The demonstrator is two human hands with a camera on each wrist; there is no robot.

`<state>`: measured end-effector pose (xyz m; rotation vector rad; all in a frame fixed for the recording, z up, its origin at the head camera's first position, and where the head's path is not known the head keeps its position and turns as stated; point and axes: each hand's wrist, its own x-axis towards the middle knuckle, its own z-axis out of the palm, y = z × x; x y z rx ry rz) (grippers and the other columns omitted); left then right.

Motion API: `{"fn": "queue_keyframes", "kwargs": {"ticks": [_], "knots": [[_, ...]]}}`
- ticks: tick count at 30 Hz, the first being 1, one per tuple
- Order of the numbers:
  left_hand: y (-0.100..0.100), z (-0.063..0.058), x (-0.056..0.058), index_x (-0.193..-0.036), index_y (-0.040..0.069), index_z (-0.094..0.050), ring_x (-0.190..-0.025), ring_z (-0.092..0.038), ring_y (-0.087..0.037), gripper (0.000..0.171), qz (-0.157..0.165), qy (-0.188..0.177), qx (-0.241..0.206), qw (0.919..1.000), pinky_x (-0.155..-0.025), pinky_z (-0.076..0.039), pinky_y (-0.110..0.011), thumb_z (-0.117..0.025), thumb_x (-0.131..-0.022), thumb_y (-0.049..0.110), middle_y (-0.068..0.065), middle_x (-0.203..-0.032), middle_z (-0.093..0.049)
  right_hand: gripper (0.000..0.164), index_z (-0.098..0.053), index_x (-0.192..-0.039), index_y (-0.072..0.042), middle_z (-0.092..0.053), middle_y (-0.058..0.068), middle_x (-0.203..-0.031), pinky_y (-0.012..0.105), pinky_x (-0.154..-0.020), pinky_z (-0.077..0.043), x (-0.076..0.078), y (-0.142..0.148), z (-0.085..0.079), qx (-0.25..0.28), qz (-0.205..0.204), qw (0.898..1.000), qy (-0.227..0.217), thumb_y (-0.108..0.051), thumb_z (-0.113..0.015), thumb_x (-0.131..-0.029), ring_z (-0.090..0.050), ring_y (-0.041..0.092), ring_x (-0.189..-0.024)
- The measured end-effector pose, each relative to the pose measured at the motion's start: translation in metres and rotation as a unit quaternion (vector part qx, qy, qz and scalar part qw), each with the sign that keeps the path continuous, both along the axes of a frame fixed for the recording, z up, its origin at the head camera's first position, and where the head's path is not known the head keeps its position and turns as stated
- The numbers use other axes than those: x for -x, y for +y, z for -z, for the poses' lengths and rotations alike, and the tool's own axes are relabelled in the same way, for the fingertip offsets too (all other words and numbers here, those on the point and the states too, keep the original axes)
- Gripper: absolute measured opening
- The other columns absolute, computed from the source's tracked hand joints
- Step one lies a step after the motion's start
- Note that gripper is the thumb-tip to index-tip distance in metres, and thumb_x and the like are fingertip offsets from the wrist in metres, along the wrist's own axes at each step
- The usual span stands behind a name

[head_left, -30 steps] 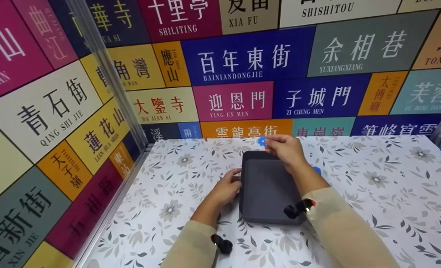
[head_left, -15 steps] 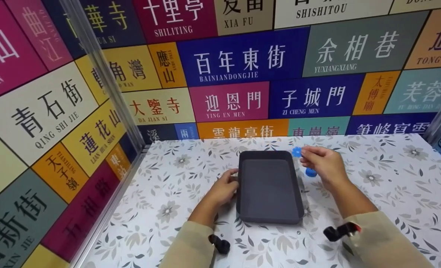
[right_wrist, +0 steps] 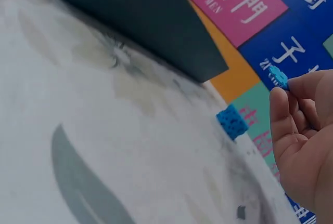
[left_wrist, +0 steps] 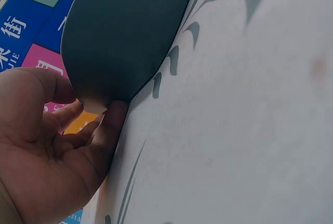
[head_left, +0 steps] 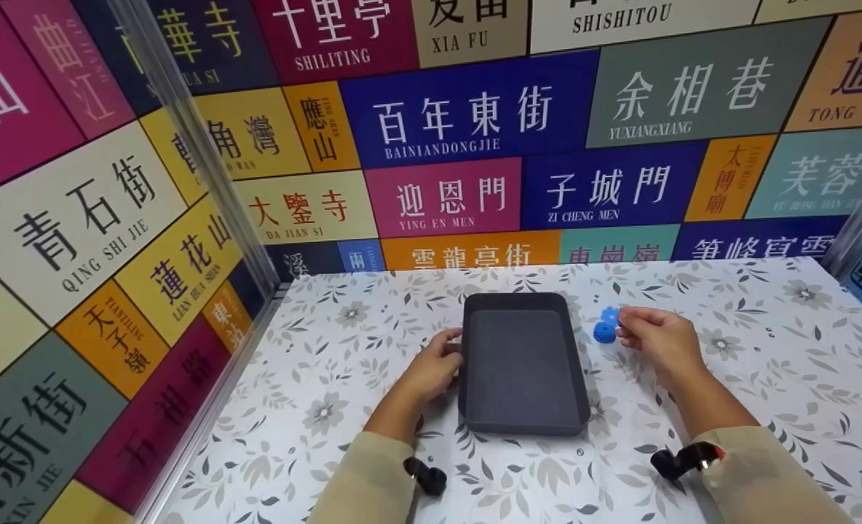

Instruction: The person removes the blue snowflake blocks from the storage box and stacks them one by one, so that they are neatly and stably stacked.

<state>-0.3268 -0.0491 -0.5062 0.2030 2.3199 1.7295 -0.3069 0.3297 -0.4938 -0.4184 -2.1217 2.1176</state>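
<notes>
My left hand [head_left: 431, 367] holds the left side of a dark grey rectangular tray [head_left: 467, 407], thumb and fingers at its outer wall. In the left wrist view, the fingers [left_wrist: 112, 122] meet that wall low, close to the cloth. Right of the tray, my right hand [head_left: 660, 342] pinches a small flat blue piece with a notched, flower-like edge [head_left: 610, 314] between thumb and fingertips. Below it on the table stands a short blue piece dotted with holes [head_left: 604, 333]. In the right wrist view, the notched piece [right_wrist: 278, 76] is apart from the dotted piece [right_wrist: 232, 121].
A white cloth with grey flowers and leaves [head_left: 773, 407] covers the table. Behind it rises a wall of coloured panels with lettering [head_left: 467, 109]. A clear upright strip [head_left: 205, 145] stands at the left corner.
The right hand has carried the notched blue piece from the tray's far edge rightward and towards me, to beside the dotted piece. The left hand has stayed at the tray.
</notes>
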Motion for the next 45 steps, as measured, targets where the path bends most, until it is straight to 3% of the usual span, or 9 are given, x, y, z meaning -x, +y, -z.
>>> {"fn": "queue_keyframes", "kwargs": {"ticks": [3,8,17,25,32,45], "knots": [[0.000,0.000,0.000,-0.159,0.011,-0.048,-0.109,-0.069,-0.024,0.064,0.000,0.003,0.000,1.0000,-0.083,-0.057,-0.032,-0.054,-0.096,0.013,-0.019,-0.143,-0.066,0.049,-0.062,-0.143,0.004,-0.077,-0.015,-0.090,0.018,-0.076,-0.062,0.004,0.004,0.008,-0.016,0.007,1.000,-0.025,-0.024,-0.071,-0.103,-0.072,0.001,-0.082],[0.000,0.001,0.001,-0.158,0.012,-0.050,-0.112,-0.070,-0.025,0.063,-0.006,0.007,0.013,0.9999,-0.085,-0.059,-0.034,-0.055,-0.095,0.013,-0.018,-0.142,-0.067,0.050,-0.063,-0.144,0.000,-0.077,-0.014,-0.091,0.019,-0.078,-0.062,0.008,0.009,0.017,-0.056,0.001,0.997,-0.053,-0.029,-0.070,-0.104,-0.072,0.002,-0.083],[0.000,-0.002,0.000,-0.158,0.016,-0.050,-0.115,-0.070,-0.026,0.062,-0.004,0.005,0.032,0.9995,-0.089,-0.058,-0.034,-0.056,-0.097,0.017,-0.016,-0.144,-0.067,0.048,-0.066,-0.141,-0.001,-0.077,-0.011,-0.090,0.020,-0.076,-0.061,0.009,0.008,0.021,-0.113,-0.014,0.992,-0.055,-0.032,-0.069,-0.105,-0.071,0.004,-0.081],[-0.001,-0.002,0.000,-0.158,0.015,-0.050,-0.113,-0.070,-0.027,0.062,-0.004,0.007,0.027,0.9996,-0.086,-0.058,-0.034,-0.055,-0.097,0.016,-0.017,-0.144,-0.067,0.045,-0.067,-0.138,0.000,-0.076,-0.008,-0.092,0.020,-0.076,-0.061,0.012,0.005,0.024,-0.106,0.003,0.993,-0.055,-0.029,-0.071,-0.104,-0.070,0.004,-0.081],[0.000,-0.002,-0.001,-0.158,0.016,-0.050,-0.114,-0.069,-0.026,0.062,-0.002,-0.004,0.006,1.0000,-0.088,-0.058,-0.035,-0.053,-0.097,0.015,-0.017,-0.147,-0.064,0.048,-0.068,-0.138,-0.001,-0.077,-0.009,-0.092,0.019,-0.075,-0.060,0.010,0.006,0.022,-0.138,-0.001,0.989,-0.053,-0.032,-0.072,-0.102,-0.070,0.002,-0.080],[0.001,-0.002,-0.001,-0.157,0.013,-0.052,-0.119,-0.067,-0.026,0.062,-0.014,0.003,0.012,0.9998,-0.086,-0.059,-0.035,-0.056,-0.095,0.013,-0.018,-0.146,-0.064,0.049,-0.067,-0.140,-0.002,-0.075,-0.013,-0.097,0.020,-0.075,-0.061,0.008,0.007,0.023,-0.094,0.013,0.995,-0.041,-0.030,-0.074,-0.102,-0.069,0.003,-0.084]]}}
